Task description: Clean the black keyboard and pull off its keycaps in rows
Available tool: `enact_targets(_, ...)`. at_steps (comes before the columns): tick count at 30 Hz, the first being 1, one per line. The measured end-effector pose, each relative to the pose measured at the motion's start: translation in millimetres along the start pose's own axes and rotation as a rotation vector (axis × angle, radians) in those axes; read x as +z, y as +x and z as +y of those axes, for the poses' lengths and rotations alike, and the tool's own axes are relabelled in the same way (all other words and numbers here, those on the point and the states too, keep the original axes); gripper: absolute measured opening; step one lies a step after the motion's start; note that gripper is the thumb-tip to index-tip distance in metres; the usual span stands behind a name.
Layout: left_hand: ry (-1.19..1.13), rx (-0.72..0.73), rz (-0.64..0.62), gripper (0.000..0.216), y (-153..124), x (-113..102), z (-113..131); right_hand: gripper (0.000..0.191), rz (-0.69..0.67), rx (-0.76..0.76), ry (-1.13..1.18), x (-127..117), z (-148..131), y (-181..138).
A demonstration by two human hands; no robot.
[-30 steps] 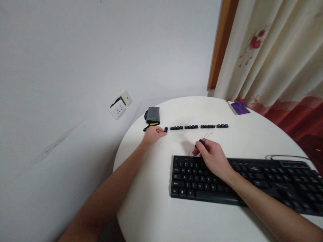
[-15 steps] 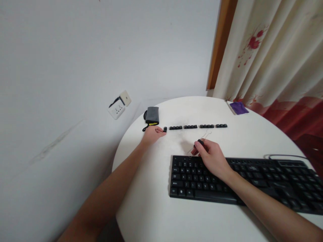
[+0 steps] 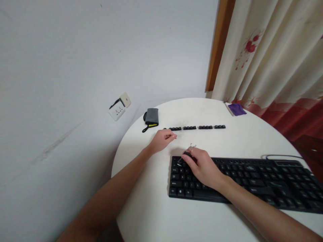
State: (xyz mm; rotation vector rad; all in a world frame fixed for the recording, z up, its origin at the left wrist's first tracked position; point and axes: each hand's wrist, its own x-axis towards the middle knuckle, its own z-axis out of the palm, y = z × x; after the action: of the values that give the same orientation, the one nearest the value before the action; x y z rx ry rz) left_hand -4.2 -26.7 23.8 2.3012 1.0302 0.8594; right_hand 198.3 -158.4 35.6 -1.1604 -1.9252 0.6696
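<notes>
A black keyboard (image 3: 252, 178) lies along the near side of the round white table (image 3: 156, 208). My right hand (image 3: 200, 166) rests over the keyboard's top-left keys, closed on a small wire keycap puller (image 3: 189, 149) with a black grip. A row of removed black keycaps (image 3: 196, 127) lies in groups beyond the keyboard. My left hand (image 3: 163, 140) hovers just in front of the row's left end, fingers curled loosely together; I cannot make out anything in them.
A grey pouch with a yellow edge (image 3: 151, 117) lies at the table's far left. A purple cloth (image 3: 236, 109) sits at the far right near the curtain. A wall socket (image 3: 118, 108) is on the wall. The keyboard cable (image 3: 282, 156) loops at right.
My right hand moved left and down with the puller onto the keyboard's top-left corner. My left hand drew back from the leftmost keycap toward the right and nearer.
</notes>
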Motion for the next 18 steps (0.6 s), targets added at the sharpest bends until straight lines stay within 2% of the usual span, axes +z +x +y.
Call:
enact_targets(6, -0.035, -0.017, 0.008, 0.024, 0.3, 1.9, -1.8, 0.026, -0.14, -0.107, -0.082, 1.1, -4.2, -1.8)
enact_targets(10, -0.042, -0.011, 0.011, 0.024, 0.2, 2.7, -3.3, 0.025, -0.156, -0.16, -0.126, 2.4, -5.7, -2.0)
enact_targets(18, -0.048, 0.008, -0.002, 0.024, 0.5, 2.1, -1.4, 0.035, -0.059, 0.027, -0.028, 9.4, 0.3, -0.2)
